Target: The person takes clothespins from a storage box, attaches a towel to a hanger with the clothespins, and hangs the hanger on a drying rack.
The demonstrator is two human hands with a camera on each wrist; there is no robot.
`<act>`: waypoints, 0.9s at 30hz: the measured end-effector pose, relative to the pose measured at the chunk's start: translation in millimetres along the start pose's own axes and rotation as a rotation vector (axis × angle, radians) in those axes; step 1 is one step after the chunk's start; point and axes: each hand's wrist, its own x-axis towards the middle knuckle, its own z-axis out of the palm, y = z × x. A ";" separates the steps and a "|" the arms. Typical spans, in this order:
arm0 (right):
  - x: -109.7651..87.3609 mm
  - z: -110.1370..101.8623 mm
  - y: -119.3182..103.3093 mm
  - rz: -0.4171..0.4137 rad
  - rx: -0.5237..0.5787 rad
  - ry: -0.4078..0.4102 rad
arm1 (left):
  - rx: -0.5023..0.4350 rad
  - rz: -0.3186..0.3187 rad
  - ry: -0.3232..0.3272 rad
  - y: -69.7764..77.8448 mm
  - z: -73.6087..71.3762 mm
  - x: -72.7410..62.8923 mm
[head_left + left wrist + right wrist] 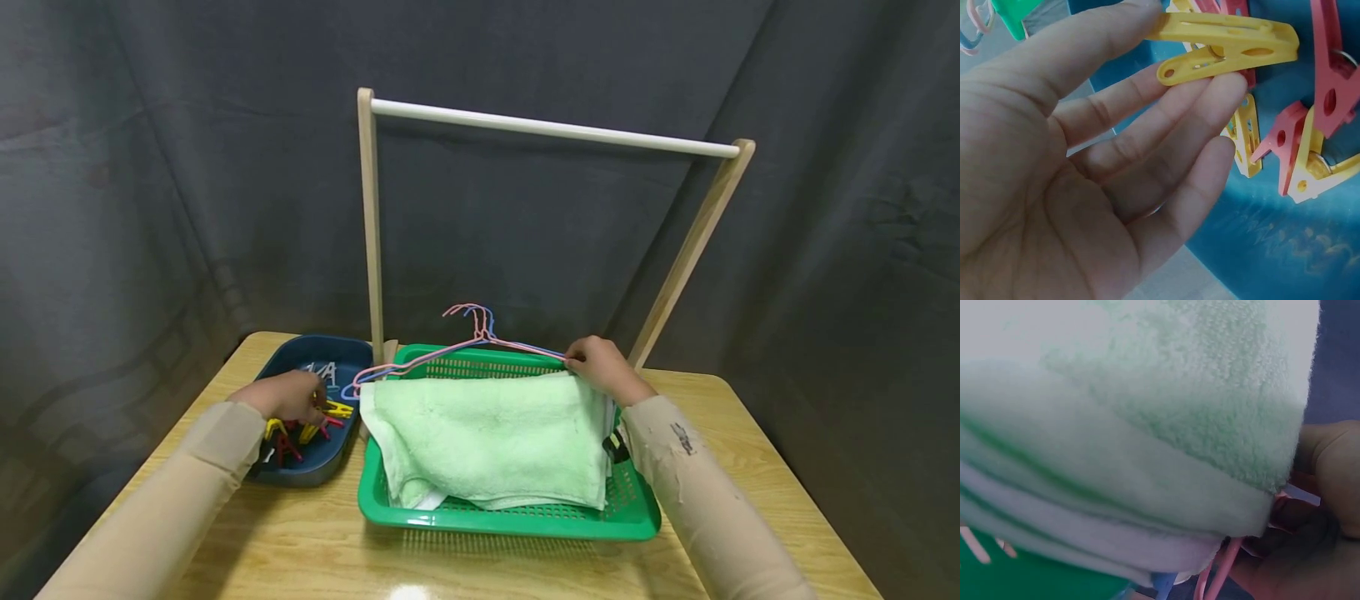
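Left hand (288,396): thumb above, fingertips below, pinching one yellow peg (1235,44) over the tub. Jaws of the peg point away from the palm. Last finger loosely bent, away from the peg.

Right hand (600,367): fingers bent in at the right end of the hangers (483,337), pink and blue laid together. Right wrist view dim and blurred; grip appears to be on the hanger ends, but cannot tell whether the towel edge is caught too.

Just past the left fingertips: red pegs (1330,69) and more yellow ones, jumbled. White pegs (328,375) a little farther beyond those fingers. All within the dark blue tub (300,477), its wall around the left hand.

Left of the right fingers and toward the wearer: light green towel (487,433), spread across the green basket (517,523), upper edge along the hanger arms. Hooks stand up beyond, between the two hands.

Under everything, wooden table (465,575). Farther than both hands, rack with white bar (555,129) on wooden posts. Farthest, dark grey curtain (187,167).
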 end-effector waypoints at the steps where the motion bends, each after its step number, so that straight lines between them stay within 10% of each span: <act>1: -0.9 -0.3 -0.2 0.000 0.006 0.002 | -0.001 0.000 0.000 -0.3 -0.1 -0.2; 27: -20.4 -3.5 3.5 -0.076 0.066 0.165 | 0.009 0.109 0.152 -3.4 -1.4 -5.4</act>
